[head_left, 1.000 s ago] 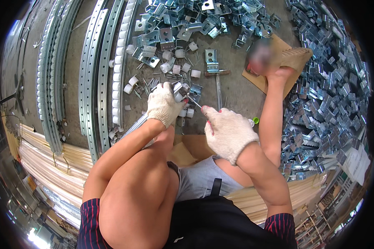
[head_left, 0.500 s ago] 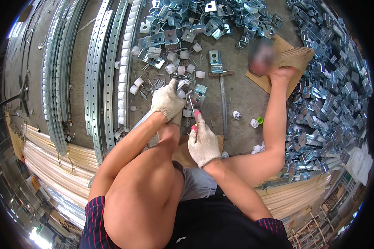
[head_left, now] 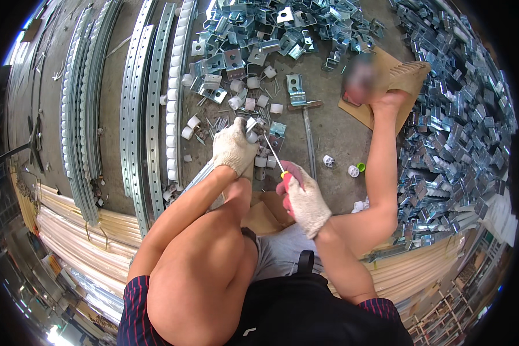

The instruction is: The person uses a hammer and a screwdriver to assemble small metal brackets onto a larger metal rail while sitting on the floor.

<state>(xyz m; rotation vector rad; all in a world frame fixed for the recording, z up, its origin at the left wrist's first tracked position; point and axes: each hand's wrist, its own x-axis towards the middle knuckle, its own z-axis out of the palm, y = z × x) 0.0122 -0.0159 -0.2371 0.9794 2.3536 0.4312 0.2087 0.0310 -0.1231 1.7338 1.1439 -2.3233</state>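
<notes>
My left hand (head_left: 234, 149), in a white knit glove, is closed around what looks like the end of a metal rail (head_left: 200, 175), mostly hidden by the glove and forearm. A white roller (head_left: 252, 137) shows just past its fingers. My gloved right hand (head_left: 303, 199) grips a screwdriver (head_left: 275, 154) by its red and yellow handle. The thin shaft points up and left, its tip close to the roller and the left fingertips. Beside the tip lies a bent metal bracket (head_left: 277, 130), and below it are more white rollers (head_left: 260, 162).
Loose pins (head_left: 218, 123) and rollers lie ahead, before a heap of metal brackets (head_left: 271, 26). A hammer (head_left: 309, 130) lies right of centre. Long perforated rails (head_left: 134, 109) stretch along the left. More brackets (head_left: 450, 144) fill the right, past my leg and some cardboard (head_left: 412, 81).
My right hand has moved right and slightly down with the screwdriver, showing more of its shaft and handle. My left hand keeps its hold in nearly the same place.
</notes>
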